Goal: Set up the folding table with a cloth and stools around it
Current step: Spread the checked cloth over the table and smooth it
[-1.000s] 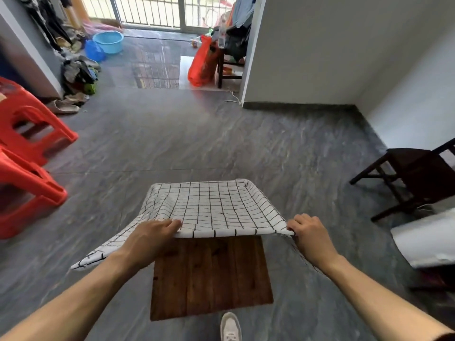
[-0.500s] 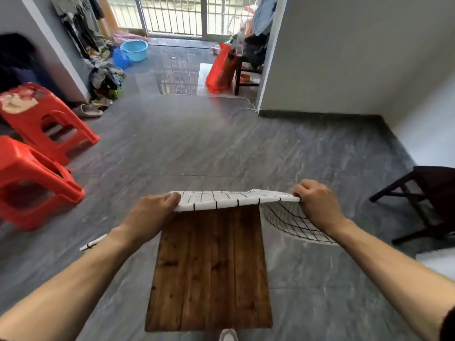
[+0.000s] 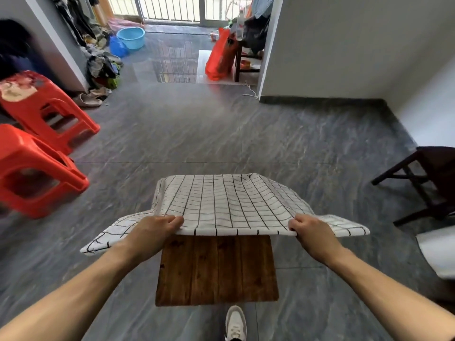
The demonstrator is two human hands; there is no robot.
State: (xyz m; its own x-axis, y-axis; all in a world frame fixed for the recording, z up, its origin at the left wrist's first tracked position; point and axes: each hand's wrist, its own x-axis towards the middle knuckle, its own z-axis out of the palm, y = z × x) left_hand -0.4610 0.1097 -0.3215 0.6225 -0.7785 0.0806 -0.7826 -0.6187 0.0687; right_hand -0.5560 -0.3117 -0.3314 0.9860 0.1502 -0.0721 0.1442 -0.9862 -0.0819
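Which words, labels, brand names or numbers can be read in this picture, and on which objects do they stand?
None can be read.
Checked cloth: only a grid of lines, no text.
Wooden table: bare planks.
Red stools: no legible marks.
Orange bag: any print is too blurred to tell.

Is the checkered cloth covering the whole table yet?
Not yet. The checkered cloth covers only the far part; the near wooden table top is bare, and both hands grip its near edge.
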